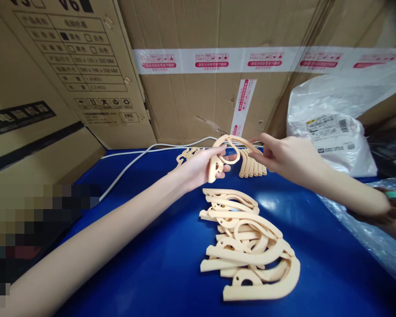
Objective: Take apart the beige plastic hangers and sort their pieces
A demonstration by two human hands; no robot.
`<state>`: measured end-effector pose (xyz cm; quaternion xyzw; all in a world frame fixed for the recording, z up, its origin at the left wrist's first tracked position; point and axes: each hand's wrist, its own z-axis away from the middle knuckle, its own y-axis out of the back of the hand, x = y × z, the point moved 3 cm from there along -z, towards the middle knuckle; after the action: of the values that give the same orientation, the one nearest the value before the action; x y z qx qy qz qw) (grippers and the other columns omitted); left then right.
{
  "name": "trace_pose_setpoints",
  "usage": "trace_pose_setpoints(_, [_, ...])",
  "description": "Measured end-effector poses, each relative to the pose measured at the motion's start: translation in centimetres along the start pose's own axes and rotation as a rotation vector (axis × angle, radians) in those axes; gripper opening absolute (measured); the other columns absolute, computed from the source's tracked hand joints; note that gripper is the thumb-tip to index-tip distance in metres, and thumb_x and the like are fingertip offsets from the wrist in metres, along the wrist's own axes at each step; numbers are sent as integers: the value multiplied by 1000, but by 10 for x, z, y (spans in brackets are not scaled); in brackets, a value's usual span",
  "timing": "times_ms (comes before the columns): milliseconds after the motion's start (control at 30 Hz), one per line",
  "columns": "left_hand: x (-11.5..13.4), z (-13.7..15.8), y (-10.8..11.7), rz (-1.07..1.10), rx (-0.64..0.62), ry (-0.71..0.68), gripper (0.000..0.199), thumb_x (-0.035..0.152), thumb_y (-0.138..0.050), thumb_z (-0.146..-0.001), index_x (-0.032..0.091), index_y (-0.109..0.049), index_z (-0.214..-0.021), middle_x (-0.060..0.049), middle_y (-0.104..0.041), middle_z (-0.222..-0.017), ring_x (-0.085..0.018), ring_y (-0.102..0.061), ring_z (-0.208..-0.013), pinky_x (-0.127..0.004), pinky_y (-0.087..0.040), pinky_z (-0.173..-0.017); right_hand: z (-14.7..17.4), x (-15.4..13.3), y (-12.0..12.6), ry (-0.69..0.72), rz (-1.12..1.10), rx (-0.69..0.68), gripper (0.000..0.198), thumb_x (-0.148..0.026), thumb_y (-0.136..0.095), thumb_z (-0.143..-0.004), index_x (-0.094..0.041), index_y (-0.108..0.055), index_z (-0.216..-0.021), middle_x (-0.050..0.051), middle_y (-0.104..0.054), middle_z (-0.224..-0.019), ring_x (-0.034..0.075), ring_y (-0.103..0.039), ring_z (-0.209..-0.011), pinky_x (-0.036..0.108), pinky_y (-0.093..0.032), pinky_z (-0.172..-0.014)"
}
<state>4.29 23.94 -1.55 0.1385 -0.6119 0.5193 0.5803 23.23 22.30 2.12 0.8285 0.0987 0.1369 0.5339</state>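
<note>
Both hands meet over the far part of the blue table (152, 264), sharing one curved beige plastic piece (229, 143). The left hand (201, 167) is closed around its lower end, thumb and fingers gripping it. The right hand (284, 156) pinches the upper arc between thumb and forefinger, the other fingers loosely bent. Just behind the hands lies a row of similar pieces (252, 165), and nearer the person a loose pile of pieces (247, 246) rests on the table. A white cable (135, 160) runs along the cardboard boxes (201, 88), and a white plastic bag (333, 127) sits at the right.
</note>
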Motion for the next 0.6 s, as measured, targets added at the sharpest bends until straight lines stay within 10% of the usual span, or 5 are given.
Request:
trace_pose_setpoints(167, [-4,-1,5,-80,-9,75,11,21,-59,-94,14,-65,-87,0,-56,-74,3,-28,-38,-8,-16,-30,3,-10,4,62,72,18,42,-43,-39,-97,-17,-59,-122,6,-69,-67,19,-58,-52,28,-23,-48])
trace_pose_setpoints(400, [-1,2,7,-159,-136,123,22,11,-58,-90,20,-71,-106,-7,-67,-104,1,-44,-46,-8,-25,-31,6,-14,-4,94,93,-28,46,-38,-28,-101,-13,-62,-116,13,-74,-83,24,-65,-63,31,-28,-49])
trace_pose_setpoints(600, [-4,-4,7,-510,-50,73,15,8,-57,-89,15,-67,-98,-1,-62,-81,1,-35,-40,-10,-19,-31,-2,9,-21,43,-305,-206,43,-44,-35,-98,-19,-70,-106,6,-73,-80,21,-65,-67,30,-44,-59])
